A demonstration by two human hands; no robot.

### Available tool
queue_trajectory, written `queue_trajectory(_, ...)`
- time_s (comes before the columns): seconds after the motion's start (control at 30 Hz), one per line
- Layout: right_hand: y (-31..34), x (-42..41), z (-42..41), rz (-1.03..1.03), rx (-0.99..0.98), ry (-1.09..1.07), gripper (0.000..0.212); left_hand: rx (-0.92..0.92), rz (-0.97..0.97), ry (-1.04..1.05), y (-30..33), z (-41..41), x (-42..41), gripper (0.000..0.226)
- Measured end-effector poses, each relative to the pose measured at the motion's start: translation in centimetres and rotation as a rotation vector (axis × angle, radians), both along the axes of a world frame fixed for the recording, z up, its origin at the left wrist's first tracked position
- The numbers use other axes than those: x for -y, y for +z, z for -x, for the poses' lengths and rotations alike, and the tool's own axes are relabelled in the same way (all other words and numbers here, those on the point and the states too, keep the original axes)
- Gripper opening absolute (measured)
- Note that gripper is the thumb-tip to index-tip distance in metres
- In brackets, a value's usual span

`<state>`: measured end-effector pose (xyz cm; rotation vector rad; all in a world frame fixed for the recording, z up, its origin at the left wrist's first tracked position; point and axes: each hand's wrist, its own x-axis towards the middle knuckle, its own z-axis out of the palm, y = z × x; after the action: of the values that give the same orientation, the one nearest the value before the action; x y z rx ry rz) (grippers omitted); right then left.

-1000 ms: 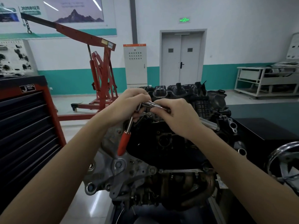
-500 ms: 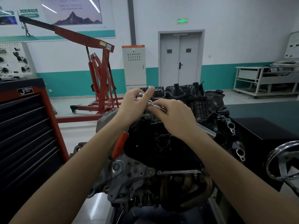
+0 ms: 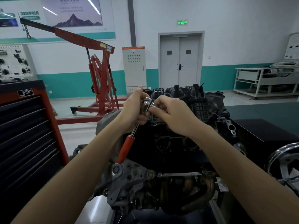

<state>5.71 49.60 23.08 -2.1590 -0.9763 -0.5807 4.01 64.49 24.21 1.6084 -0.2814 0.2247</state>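
Observation:
A dark engine block point(image 3: 174, 147) fills the middle of the head view, its black intake manifold point(image 3: 194, 101) at the top. Above it I hold a chrome ratchet wrench point(image 3: 146, 105) whose red handle point(image 3: 125, 148) hangs down to the lower left. My left hand point(image 3: 135, 109) grips the chrome shaft just below the ratchet head. My right hand point(image 3: 171, 115) pinches the head's right side, where a chrome extension bar runs under my fingers, mostly hidden.
A red and black tool cabinet point(image 3: 27, 138) stands close on the left. A red engine hoist point(image 3: 98, 81) stands behind it on the floor. A chrome handwheel point(image 3: 284, 164) sits at the right edge beside a black bench point(image 3: 265, 128).
The ratchet head has tilted up so its chrome face shows. My left hand has shifted from over the head to the shaft below it. The camera has moved closer.

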Motion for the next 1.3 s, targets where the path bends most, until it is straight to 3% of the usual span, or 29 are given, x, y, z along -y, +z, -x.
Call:
queue_trajectory(0.2,-1.1,-0.3,0.1,-0.073,-0.069,0.066,0.015,-0.052,-0.121,-0.055,-0.3,-0.1,-0.6,0.047)
queue_trajectory(0.37,-1.0,0.0,0.0,-0.190,-0.077,0.109,0.004,-0.085,0.170,-0.354,-1.1,0.2,-1.8,0.022)
queue_trajectory(0.57,-0.9,-0.2,-0.1,-0.286,-0.020,0.152,0.012,-0.046,0.287,-0.359,-1.0,-0.1,-1.6,0.017)
queue_trajectory(0.7,-0.8,-0.3,0.3,-0.326,0.096,0.151,0.028,0.002,0.290,-0.355,-0.7,0.2,-1.7,0.017)
queue_trajectory(0.83,-1.6,1.8,-0.1,-0.388,0.118,0.074,0.028,0.053,0.509,-0.372,1.0,0.1,-3.7,0.021)
queue_trajectory(0.93,-1.5,3.1,0.4,-0.452,0.078,0.116,0.025,0.033,0.358,-0.296,1.8,-0.6,-3.8,0.031)
queue_trajectory(1.07,0.7,3.8,0.0,-0.772,-0.135,0.118,0.017,-0.091,0.308,-0.337,0.5,-1.2,0.4,0.048)
queue_trajectory(1.2,2.8,4.8,-1.6,-0.992,-0.386,0.145,0.013,-0.026,0.119,-0.358,-1.0,-1.3,4.8,0.025)
queue_trajectory(1.3,3.3,4.8,-3.0,-1.049,-0.452,0.223,0.014,-0.066,0.068,-0.452,-1.5,-1.8,7.1,0.025)
